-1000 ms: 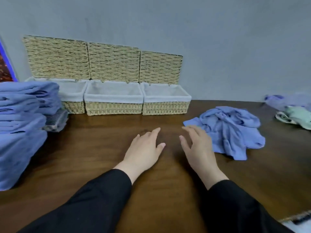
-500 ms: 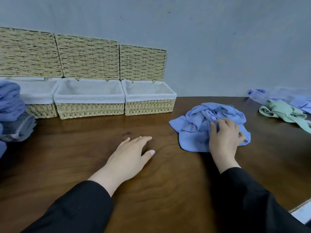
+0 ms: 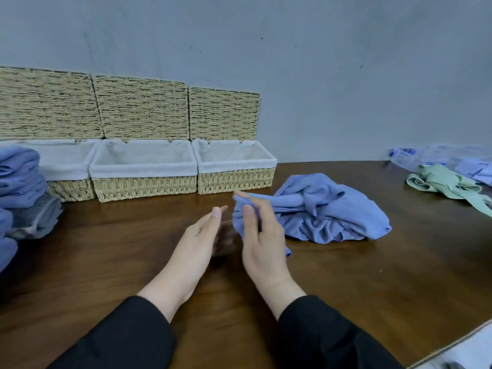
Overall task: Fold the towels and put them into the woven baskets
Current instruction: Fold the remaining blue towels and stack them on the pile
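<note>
A crumpled blue towel (image 3: pixel 327 214) lies on the wooden table (image 3: pixel 372 275), right of centre. My right hand (image 3: pixel 259 235) pinches its near-left edge between thumb and fingers and holds that edge a little above the table. My left hand (image 3: pixel 198 235) hovers just left of it, fingers straight and holding nothing. Three woven baskets with white liners stand in a row along the wall: the right one (image 3: pixel 235 179), the middle one (image 3: pixel 145 186) and the left one (image 3: pixel 72 189). Their lids lean upright against the wall. All three look empty inside.
A stack of folded blue towels (image 3: pixel 18 179) sits at the left edge, with a striped grey cloth (image 3: pixel 40 214) beside it. A green cloth (image 3: pixel 447 186) and plastic-wrapped packages (image 3: pixel 436 155) lie at the far right. The table's front-right edge (image 3: pixel 452 342) runs diagonally.
My right hand has taken hold of the blue towel's edge and drawn it leftward. My left hand lifted off the table and came up beside it. The camera view shifted slightly.
</note>
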A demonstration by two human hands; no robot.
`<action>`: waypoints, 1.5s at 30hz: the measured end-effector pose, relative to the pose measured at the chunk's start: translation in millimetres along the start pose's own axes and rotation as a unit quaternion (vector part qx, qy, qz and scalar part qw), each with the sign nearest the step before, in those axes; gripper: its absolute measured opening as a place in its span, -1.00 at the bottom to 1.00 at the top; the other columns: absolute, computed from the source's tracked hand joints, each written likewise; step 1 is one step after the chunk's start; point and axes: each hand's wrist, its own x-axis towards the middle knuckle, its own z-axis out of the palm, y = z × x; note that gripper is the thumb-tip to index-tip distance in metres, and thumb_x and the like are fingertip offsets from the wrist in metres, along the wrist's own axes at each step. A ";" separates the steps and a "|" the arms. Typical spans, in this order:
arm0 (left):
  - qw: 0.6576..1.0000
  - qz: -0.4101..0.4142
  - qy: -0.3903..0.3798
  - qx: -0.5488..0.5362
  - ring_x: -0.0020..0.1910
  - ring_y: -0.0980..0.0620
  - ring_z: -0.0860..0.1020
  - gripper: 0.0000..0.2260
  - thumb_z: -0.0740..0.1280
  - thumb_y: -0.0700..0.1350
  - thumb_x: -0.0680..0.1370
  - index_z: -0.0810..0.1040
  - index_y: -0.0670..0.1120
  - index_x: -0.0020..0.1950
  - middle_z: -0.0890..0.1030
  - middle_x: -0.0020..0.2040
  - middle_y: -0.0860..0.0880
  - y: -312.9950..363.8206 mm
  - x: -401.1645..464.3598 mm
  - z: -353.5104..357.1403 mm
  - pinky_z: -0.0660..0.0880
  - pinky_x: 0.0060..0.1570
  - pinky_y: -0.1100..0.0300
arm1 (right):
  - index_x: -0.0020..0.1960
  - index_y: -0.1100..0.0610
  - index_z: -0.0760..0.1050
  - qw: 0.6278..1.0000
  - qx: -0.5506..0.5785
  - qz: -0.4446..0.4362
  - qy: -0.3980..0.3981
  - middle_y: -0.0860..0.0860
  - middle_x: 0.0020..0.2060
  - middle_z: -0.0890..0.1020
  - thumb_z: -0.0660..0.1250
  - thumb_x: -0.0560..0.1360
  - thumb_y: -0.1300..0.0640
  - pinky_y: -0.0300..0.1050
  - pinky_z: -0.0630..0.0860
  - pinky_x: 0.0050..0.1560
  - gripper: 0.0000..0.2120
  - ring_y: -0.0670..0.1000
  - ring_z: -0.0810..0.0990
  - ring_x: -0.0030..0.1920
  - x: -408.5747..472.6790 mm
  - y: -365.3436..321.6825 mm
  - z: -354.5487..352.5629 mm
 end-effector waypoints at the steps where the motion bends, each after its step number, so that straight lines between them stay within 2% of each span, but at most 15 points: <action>1: 0.999 -0.009 -0.013 -0.050 0.32 -0.02 0.58 -0.47 0.14 0.36 0.60 0.49 0.11 0.44 0.63 0.30 -0.02 3.7 -2.5 2.3 0.44 0.35 -0.11 | 0.34 -0.03 0.53 1.000 0.017 0.006 -0.007 -0.27 0.07 0.60 0.13 0.70 -0.01 -0.29 0.45 0.14 -0.70 -0.23 0.55 0.09 -2.1 -3.5 8.0; 4: 0.993 -0.003 0.047 -0.108 0.24 -0.06 0.63 -0.62 0.11 0.15 0.69 0.59 0.01 0.32 0.68 0.20 -0.11 15.3 -10.9 1.9 0.49 0.27 -0.10 | 0.31 -0.02 0.53 0.997 0.059 0.014 -0.054 -0.24 0.05 0.59 0.12 0.71 0.05 -0.24 0.45 0.18 -0.73 -0.24 0.53 0.10 -6.3 -14.8 28.8; 7: 0.985 0.025 0.165 -0.049 0.02 -0.15 0.65 -0.79 0.23 -0.08 0.70 0.66 -0.05 0.04 0.69 -0.02 -0.15 13.1 -15.1 -12.9 0.55 0.07 -0.07 | 0.36 0.12 0.53 0.986 0.085 -0.004 -0.141 -0.14 0.31 0.59 0.06 0.72 0.10 -0.20 0.39 0.41 -0.65 -0.21 0.48 0.36 -10.3 -22.5 46.4; 11: 0.963 0.074 0.257 0.021 -0.19 -0.11 0.54 -0.75 0.25 0.02 0.69 0.57 -0.07 -0.10 0.60 -0.18 -0.15 20.6 -20.6 -43.5 0.49 -0.12 -0.07 | 0.34 0.02 0.53 0.986 0.099 -0.026 -0.129 -0.19 0.26 0.61 0.09 0.71 0.03 -0.16 0.46 0.35 -0.69 -0.19 0.52 0.34 -6.5 -22.1 48.7; 14: 0.925 0.109 0.343 0.119 -0.28 -0.01 0.45 -0.69 0.25 0.02 0.68 0.46 -0.14 -0.17 0.49 -0.28 -0.11 28.7 -22.0 -81.3 0.40 -0.23 0.01 | 0.34 -0.15 0.45 0.991 -0.040 -0.034 -0.119 -0.33 0.27 0.51 0.24 0.66 -0.10 -0.09 0.42 0.38 -0.73 -0.25 0.43 0.36 10.5 -5.0 33.6; 17: 0.878 0.090 0.383 0.272 -0.10 0.07 0.53 -0.94 0.29 -0.13 0.61 0.52 -0.01 -0.05 0.58 -0.09 -0.01 31.0 -25.7 -122.6 0.47 -0.05 0.02 | 0.52 -0.13 0.30 0.938 -0.279 -0.010 -0.205 -0.22 0.47 0.35 0.34 0.56 -0.23 0.12 0.24 0.49 -0.42 -0.09 0.26 0.50 30.5 24.1 21.5; 20: 0.854 0.101 0.349 0.374 0.02 0.26 0.49 -0.72 0.26 -0.18 0.63 0.52 0.08 0.29 0.55 0.16 0.10 33.2 -29.4 -130.2 0.39 0.09 0.15 | 0.44 -0.11 0.40 0.896 -0.345 0.021 -0.280 -0.16 0.35 0.47 0.33 0.55 -0.24 0.11 0.30 0.34 -0.50 0.00 0.39 0.40 39.0 42.2 20.5; 22: 0.839 0.141 0.273 0.448 -0.02 0.18 0.52 -0.76 0.24 0.00 0.64 0.56 0.09 0.29 0.58 0.12 0.16 36.2 -30.2 -115.4 0.38 0.03 0.19 | 0.20 0.00 0.57 0.928 -0.285 0.013 -0.238 -0.10 0.12 0.58 0.31 0.61 -0.10 0.06 0.42 0.16 -0.75 0.03 0.53 0.18 42.6 44.1 24.3; 25: 0.834 0.127 0.130 0.521 0.22 0.10 0.54 -0.47 0.13 0.35 0.54 0.61 0.08 0.29 0.63 0.20 0.17 28.1 -29.1 -86.0 0.41 0.26 0.13 | 0.03 0.11 0.61 0.970 -0.184 0.010 -0.157 -0.05 -0.08 0.63 0.30 0.64 0.01 -0.13 0.47 -0.06 -0.81 0.01 0.57 -0.05 46.1 32.9 29.9; 28: 0.811 0.080 0.083 0.573 0.34 0.15 0.40 -0.42 0.11 0.42 0.52 0.49 0.15 0.42 0.55 0.33 0.22 15.1 -21.1 -71.1 0.22 0.47 0.11 | 0.00 0.11 0.65 0.983 -0.060 0.020 -0.171 0.00 -0.11 0.66 0.29 0.65 0.03 -0.30 0.43 -0.16 -0.79 -0.10 0.58 -0.12 38.9 12.7 35.2; 31: 0.840 0.136 0.117 0.513 -0.07 0.15 0.55 -0.72 0.18 0.21 0.62 0.59 0.10 -0.07 0.62 -0.14 0.17 8.6 -16.6 -78.9 0.46 0.10 0.11 | 0.04 0.19 0.65 0.967 0.067 0.040 -0.244 0.07 -0.05 0.62 0.16 0.66 -0.03 -0.21 0.62 -0.07 -0.63 -0.01 0.63 -0.06 25.0 -2.2 39.9; 34: 0.901 0.110 0.168 0.384 -0.37 0.17 0.38 -0.66 0.21 -0.01 0.69 0.37 -0.03 -0.28 0.39 -0.39 0.13 12.3 -18.5 -83.9 0.30 -0.30 0.25 | 0.15 0.00 0.65 0.958 0.124 0.029 -0.256 -0.11 0.03 0.62 0.18 0.69 0.26 -0.13 0.64 0.04 -0.70 -0.05 0.64 0.09 22.6 -3.0 40.2; 36: 0.943 0.095 0.177 0.266 -0.33 0.16 0.34 -0.64 0.19 -0.02 0.70 0.32 -0.12 -0.25 0.36 -0.37 0.11 17.6 -21.0 -81.5 0.31 -0.25 0.17 | 0.15 -0.10 0.62 0.962 0.046 -0.027 -0.267 -0.18 0.01 0.58 0.28 0.60 0.37 -0.21 0.53 0.11 -0.61 -0.07 0.59 0.10 27.6 3.2 38.0; 40: 0.974 0.059 0.184 0.115 -0.18 -0.05 0.45 -0.49 0.20 0.23 0.65 0.44 -0.25 -0.08 0.49 -0.21 -0.26 27.4 -24.4 -76.8 0.43 -0.12 -0.17 | -0.06 -0.09 0.61 0.957 -0.091 -0.087 -0.260 -0.27 0.05 0.45 0.49 0.51 0.13 -0.31 0.28 0.20 -0.87 -0.15 0.40 0.20 32.6 6.9 37.1; 45: 0.989 0.010 0.139 0.040 -0.16 -0.08 0.56 -0.53 0.30 0.27 0.52 0.61 -0.16 -0.11 0.61 -0.16 -0.25 28.7 -30.8 -72.2 0.51 -0.08 0.02 | 0.30 -0.29 0.41 0.932 -0.077 -0.070 -0.346 -0.39 0.34 0.39 0.48 0.50 -0.03 -0.24 0.20 0.41 -0.55 -0.27 0.27 0.44 27.2 -5.2 33.7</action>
